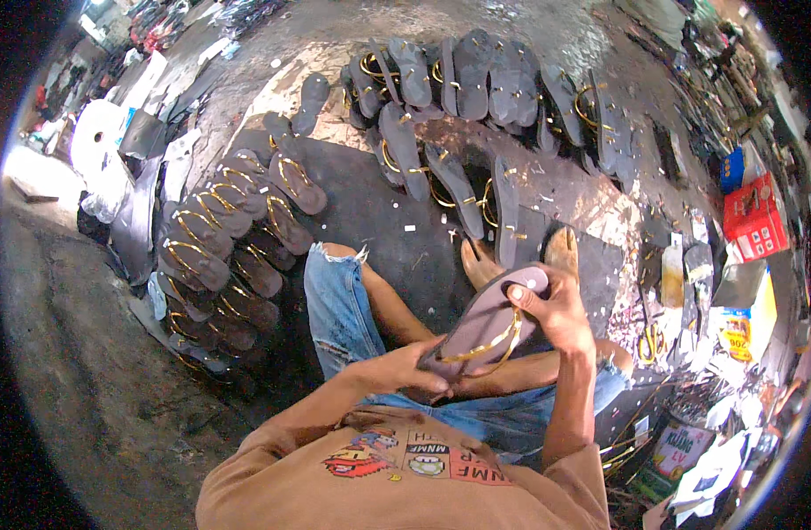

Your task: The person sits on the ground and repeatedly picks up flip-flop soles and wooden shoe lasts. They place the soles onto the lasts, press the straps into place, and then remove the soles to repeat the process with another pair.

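Note:
A brown flip-flop (pixel 482 320) with a gold strap is tilted above my lap, held between both hands. My left hand (pixel 405 369) grips its lower left end, thumb along the near side and the other fingers mostly hidden. At the opposite end, my right hand (pixel 560 311) pinches the sole with the thumb on top and the fingers behind it. Just beyond the flip-flop are two tan foot-shaped forms (pixel 562 250) with a slit at the tip, partly hidden. One dark sandal (pixel 505 208) with a gold strap lies beside them.
Overlapping rows of gold-strapped sandals (pixel 207 231) lie at the left. More dark sandals (pixel 473 75) stand in a line at the back. Scissors (pixel 650 343), a red box (pixel 754 215) and a tin can (pixel 675 452) are at the right among scraps. A black mat (pixel 352 190) covers the floor.

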A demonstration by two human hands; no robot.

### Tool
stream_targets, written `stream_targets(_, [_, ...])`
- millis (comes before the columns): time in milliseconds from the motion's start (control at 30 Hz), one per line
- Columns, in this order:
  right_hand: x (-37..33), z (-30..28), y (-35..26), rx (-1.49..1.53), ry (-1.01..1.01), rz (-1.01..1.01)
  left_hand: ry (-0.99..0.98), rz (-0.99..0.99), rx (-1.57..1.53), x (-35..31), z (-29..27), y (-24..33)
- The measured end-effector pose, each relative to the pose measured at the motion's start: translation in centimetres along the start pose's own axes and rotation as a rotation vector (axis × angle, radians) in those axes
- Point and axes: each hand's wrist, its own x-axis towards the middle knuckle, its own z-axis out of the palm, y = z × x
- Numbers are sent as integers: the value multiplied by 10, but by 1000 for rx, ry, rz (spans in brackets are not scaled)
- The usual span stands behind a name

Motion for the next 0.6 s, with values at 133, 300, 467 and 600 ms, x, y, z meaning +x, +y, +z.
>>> stream_targets(133, [28,40,12,-45,-80,4,524,-47,393,-50,-24,-19])
stream_targets(300, [142,98,53,-44,-175,-143,1381,361,615,-143,-90,-13])
stream_targets(467, [250,149,114,-912,291,-388,1800,652,-324,-320,-192,-32])
stream_targets(600, [265,144,118,-804,387,-264,1838,687,-631,-380,-236,-78])
